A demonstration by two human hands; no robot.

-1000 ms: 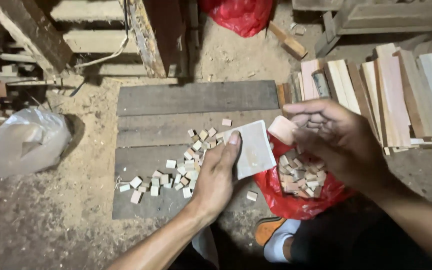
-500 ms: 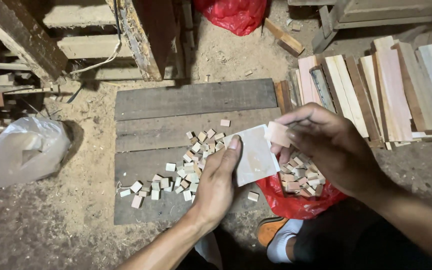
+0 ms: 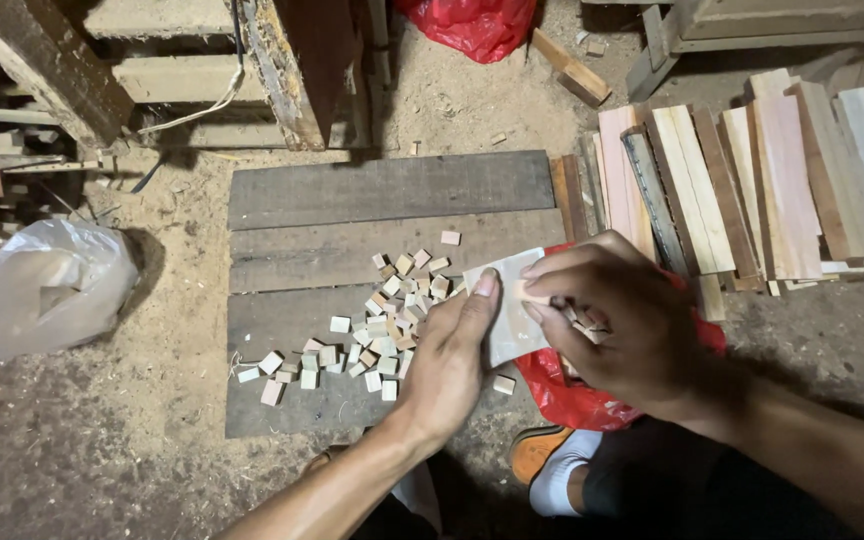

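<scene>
While a clear plastic bag (image 3: 37, 290) lies at far left on the sawdust floor, small pale wooden blocks (image 3: 377, 335) are scattered over grey weathered planks (image 3: 392, 190). Left hand (image 3: 449, 355) pins a pale square sheet of sandpaper (image 3: 500, 315) with its thumb. Right hand (image 3: 617, 320) pinches one small wooden block (image 3: 530, 293) against that sheet, above a red plastic bag (image 3: 572, 395). Pale timber slats (image 3: 752, 190) stand stacked at right.

Floor (image 3: 132, 440): packed dirt strewn with sawdust. Three grey boards (image 3: 392, 190) lie flat at centre. Timber frame (image 3: 297, 60) along the far edge. Stacked slats (image 3: 752, 190) at right. Clear bag (image 3: 37, 290) at left. Lighting dim overhead.
</scene>
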